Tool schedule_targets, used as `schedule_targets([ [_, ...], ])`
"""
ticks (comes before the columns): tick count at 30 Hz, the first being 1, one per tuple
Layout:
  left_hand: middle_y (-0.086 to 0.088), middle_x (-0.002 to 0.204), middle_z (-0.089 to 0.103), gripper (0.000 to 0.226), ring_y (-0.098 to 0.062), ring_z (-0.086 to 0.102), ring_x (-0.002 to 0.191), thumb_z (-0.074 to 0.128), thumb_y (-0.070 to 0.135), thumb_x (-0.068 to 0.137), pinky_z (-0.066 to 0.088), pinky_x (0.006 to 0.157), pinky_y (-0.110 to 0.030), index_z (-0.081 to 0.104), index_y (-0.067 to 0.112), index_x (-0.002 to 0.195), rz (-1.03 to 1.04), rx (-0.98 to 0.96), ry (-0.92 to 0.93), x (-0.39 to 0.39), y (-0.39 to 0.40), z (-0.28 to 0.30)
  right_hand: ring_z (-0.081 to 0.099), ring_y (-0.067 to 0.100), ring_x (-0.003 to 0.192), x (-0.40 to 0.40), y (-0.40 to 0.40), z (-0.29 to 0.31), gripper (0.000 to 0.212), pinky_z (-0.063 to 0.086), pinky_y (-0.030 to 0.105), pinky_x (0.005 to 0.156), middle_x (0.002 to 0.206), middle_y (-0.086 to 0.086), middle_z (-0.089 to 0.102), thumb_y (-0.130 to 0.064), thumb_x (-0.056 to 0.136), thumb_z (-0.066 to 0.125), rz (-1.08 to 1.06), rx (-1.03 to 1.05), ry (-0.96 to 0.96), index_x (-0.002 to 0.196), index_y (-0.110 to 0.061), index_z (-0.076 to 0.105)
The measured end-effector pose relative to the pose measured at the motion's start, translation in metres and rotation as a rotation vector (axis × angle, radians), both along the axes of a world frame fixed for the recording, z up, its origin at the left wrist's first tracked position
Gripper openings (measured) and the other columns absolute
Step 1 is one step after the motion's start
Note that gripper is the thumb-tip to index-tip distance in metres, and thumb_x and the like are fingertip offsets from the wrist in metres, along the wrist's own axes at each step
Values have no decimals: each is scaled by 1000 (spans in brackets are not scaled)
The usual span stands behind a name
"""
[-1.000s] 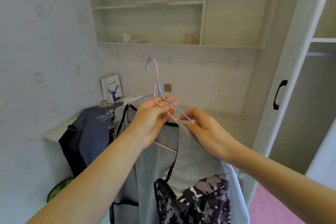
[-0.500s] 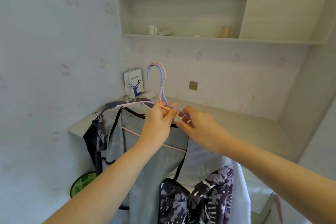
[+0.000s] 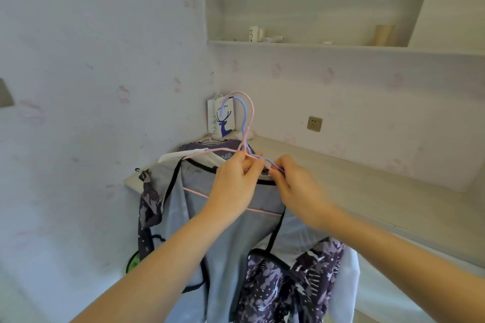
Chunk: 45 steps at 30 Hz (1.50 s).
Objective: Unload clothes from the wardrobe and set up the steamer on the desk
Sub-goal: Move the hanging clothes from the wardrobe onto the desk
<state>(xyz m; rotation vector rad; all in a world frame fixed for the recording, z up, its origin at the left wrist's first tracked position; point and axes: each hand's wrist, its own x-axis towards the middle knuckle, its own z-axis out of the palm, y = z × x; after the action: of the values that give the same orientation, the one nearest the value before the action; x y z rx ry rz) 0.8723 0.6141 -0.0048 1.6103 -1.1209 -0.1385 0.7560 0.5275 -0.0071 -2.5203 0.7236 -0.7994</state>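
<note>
The left hand [image 3: 233,186] is closed on the necks of a thin pink wire hanger [image 3: 249,113] and a blue wire hanger [image 3: 244,115]. The right hand [image 3: 296,191], at its 3 o'clock, pinches the blue hanger's arm. Grey black-trimmed garments [image 3: 223,231] hang below at 6 o'clock, before the pale wooden desk [image 3: 367,186].

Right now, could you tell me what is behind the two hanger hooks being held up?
Behind the pink and blue hanger hooks stands a white paper bag with a blue deer in the desk corner, against the wall. The hooks cross its right edge; garments hide the desk below it.
</note>
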Motion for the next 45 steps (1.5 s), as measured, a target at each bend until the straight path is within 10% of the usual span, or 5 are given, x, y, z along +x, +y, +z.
schedule_targets([
  [11,8,90,68,13,0,61,83,67,14,86,47,80,-20,68,20,98,363,-190,-241,107,-53,0,50,17,67,54,-116,8,18,41,39,65,69,-6,52,-28,98,44,61,34,-54,80,-27,41],
  [17,9,120,57,48,-13,48,113,57,49,88,38,96,-28,54,24,128,254,161,-551,172,-91,-15,49,12,66,75,-182,-2,22,43,40,68,68,-8,51,-29,97,46,161,50,-30,75,-31,41],
  [30,8,80,56,28,-17,51,73,44,44,96,35,60,-20,59,20,97,364,341,-527,207,-147,-52,46,13,63,128,-279,-23,14,39,37,60,63,-12,48,-32,97,48,168,-19,-48,85,-26,52],
  [39,2,71,60,37,-15,56,67,39,45,91,43,64,-28,59,15,87,437,156,-400,269,-185,-47,51,17,77,190,-348,-16,28,45,36,68,81,-6,55,-47,92,48,235,-282,-28,87,-22,59],
  [45,5,67,59,27,-8,55,64,42,42,91,41,60,-20,58,22,85,422,187,-427,342,-213,-48,61,27,89,236,-392,-53,44,51,37,68,106,3,59,-43,92,47,177,-417,97,128,-18,52],
])
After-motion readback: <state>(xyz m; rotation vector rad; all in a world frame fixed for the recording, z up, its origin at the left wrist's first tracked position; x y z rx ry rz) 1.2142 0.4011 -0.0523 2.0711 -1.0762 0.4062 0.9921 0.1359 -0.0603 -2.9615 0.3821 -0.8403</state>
